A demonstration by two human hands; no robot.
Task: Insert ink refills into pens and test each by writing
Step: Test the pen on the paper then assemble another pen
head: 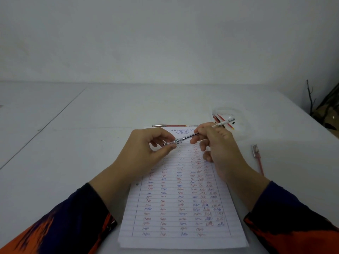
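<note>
Above the top of a lined sheet (183, 213) covered in red and blue test squiggles, both hands hold pen parts. My left hand (146, 149) pinches a clear pen tip section (172, 142). My right hand (218, 143) grips a white pen barrel (224, 122) whose thin refill (189, 136) reaches left into the clear tip section. A red pen (174, 125) lies on the table just beyond the sheet. Another red pen with a clear cap (257, 158) lies to the right of my right hand.
A clear plastic dish (226, 111) with several red refills and small parts stands at the back right. The white table (73, 143) has a seam running diagonally on the left. Its right edge is near dark clutter on the floor (326, 110).
</note>
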